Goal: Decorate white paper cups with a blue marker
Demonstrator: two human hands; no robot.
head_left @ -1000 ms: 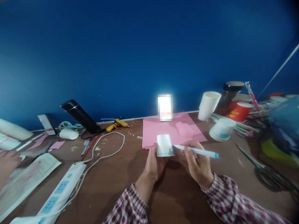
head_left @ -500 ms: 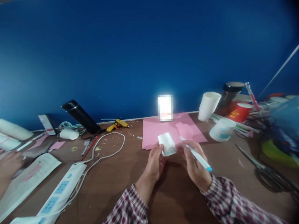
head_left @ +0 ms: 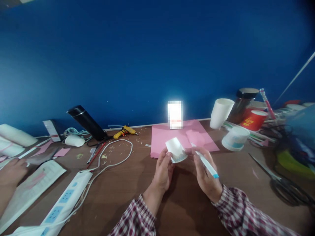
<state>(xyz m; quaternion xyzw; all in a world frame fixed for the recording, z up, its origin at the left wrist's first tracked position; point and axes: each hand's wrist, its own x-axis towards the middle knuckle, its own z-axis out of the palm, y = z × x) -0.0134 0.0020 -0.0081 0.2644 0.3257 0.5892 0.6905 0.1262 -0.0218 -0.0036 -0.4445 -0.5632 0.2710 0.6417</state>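
Note:
My left hand (head_left: 162, 170) is closed on a small white paper cup (head_left: 176, 150), tilted, with bluish marks along its lower edge. My right hand (head_left: 205, 172) grips a white marker (head_left: 207, 165) with a light blue end pointing toward me. The marker's other end points away, toward the pink paper. Fingertips of the right hand are close to the cup's right side; whether they touch it I cannot tell. Pink paper sheets (head_left: 159, 139) lie just beyond both hands, under a bright blurred-out block (head_left: 175, 114).
Scissors (head_left: 283, 183), a stack of white cups (head_left: 221, 113), a white tub (head_left: 235, 139) and a red cup (head_left: 254, 120) are on the right. Leftward lie a yellow glue gun (head_left: 125, 131), a black flask (head_left: 87, 123), a power strip (head_left: 62, 200) and another person's hand (head_left: 13, 170).
The cup has turned slightly in my left hand, showing more of its side. The marker's blue end has shifted a little left. The view has moved slightly.

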